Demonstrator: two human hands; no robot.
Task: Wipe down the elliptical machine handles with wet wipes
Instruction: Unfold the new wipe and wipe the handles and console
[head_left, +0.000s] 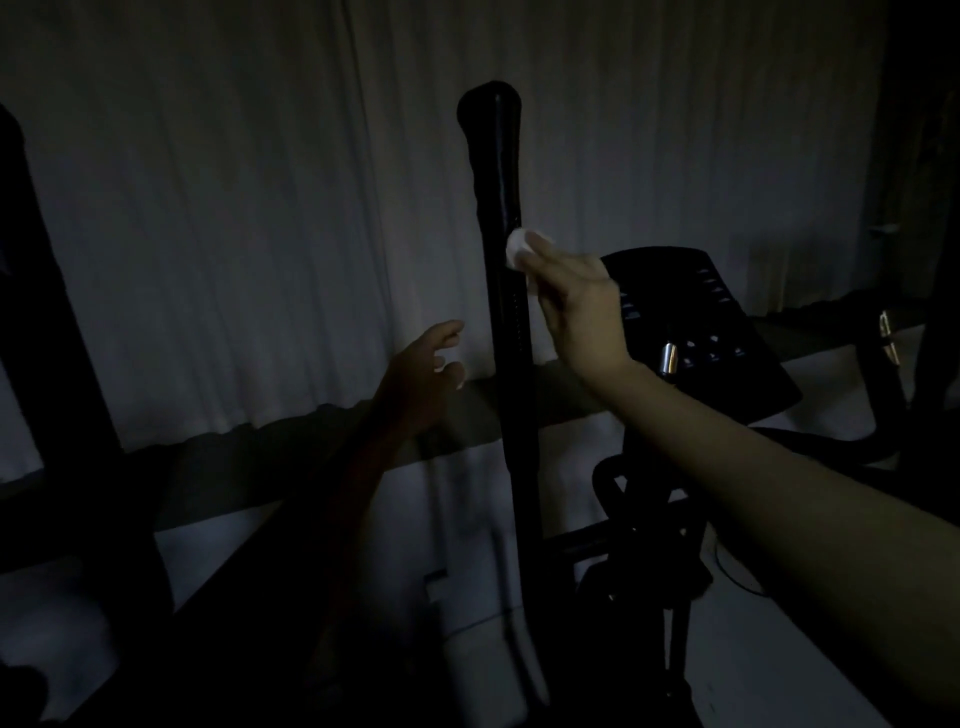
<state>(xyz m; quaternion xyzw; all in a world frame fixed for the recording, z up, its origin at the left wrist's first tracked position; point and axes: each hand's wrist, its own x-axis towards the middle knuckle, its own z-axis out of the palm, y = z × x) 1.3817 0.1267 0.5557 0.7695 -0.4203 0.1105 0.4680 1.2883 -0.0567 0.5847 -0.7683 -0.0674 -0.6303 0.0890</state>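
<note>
the scene is very dim. at the far left edge a dark upright bar (31, 291) runs down the frame, too dark to tell more. behind everything hangs a pale curtain (234, 218), filling the upper half.

left of centre, the left hand (426, 374) reaches up from the lower middle, fingers spread and relaxed, holding nothing. it is near the handle but apart from it, just to its left, a gap showing between fingertips and pole.

the handle (501, 208), a black upright pole with a thicker rounded top, stands in the centre of the frame, running from the upper middle down to the bottom.

just right of it, the right hand (576, 306) comes in from the lower right, fingers curled round a small white wipe (522, 249). the wipe sits at the fingertips, above and left of the palm, pressed against the right side of the handle about a third of the way down it.

right of the hand, partly behind it, is the black console (727, 322) with faint buttons, and a small shiny knob (669, 357) at its lower left.
</note>
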